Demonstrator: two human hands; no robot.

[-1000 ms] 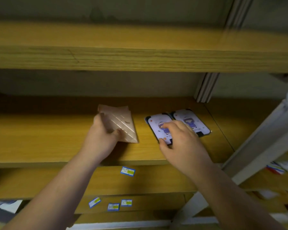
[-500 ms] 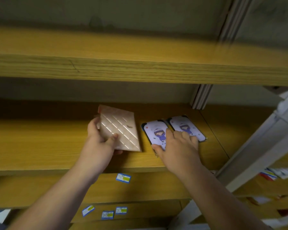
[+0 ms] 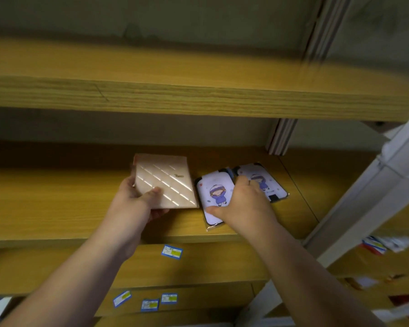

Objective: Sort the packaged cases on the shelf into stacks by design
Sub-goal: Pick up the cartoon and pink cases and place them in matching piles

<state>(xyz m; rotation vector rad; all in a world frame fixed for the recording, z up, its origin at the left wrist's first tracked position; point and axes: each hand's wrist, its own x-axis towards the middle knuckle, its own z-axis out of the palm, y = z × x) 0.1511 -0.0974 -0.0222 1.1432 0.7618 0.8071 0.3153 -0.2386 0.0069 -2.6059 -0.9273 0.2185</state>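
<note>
On the middle wooden shelf (image 3: 45,204) my left hand (image 3: 137,199) grips a stack of pink cases with diagonal shiny stripes (image 3: 165,182), thumb on top, fingers under its near edge. Right of it lies a packaged purple cartoon-girl case (image 3: 214,194), and my right hand (image 3: 241,204) grasps its right side, thumb at the near edge. A second purple cartoon-girl case (image 3: 265,182) lies just behind and right, partly hidden by that hand.
A wooden shelf board (image 3: 175,97) hangs close above. Blue-and-yellow price labels (image 3: 172,252) stick to the shelf fronts below. A white metal upright (image 3: 373,194) slants at the right, with more packaged goods (image 3: 383,244) behind it.
My left hand has squared the pink stack and lifted its near edge. My right hand has shifted to grasp the nearer purple case by its right side.
</note>
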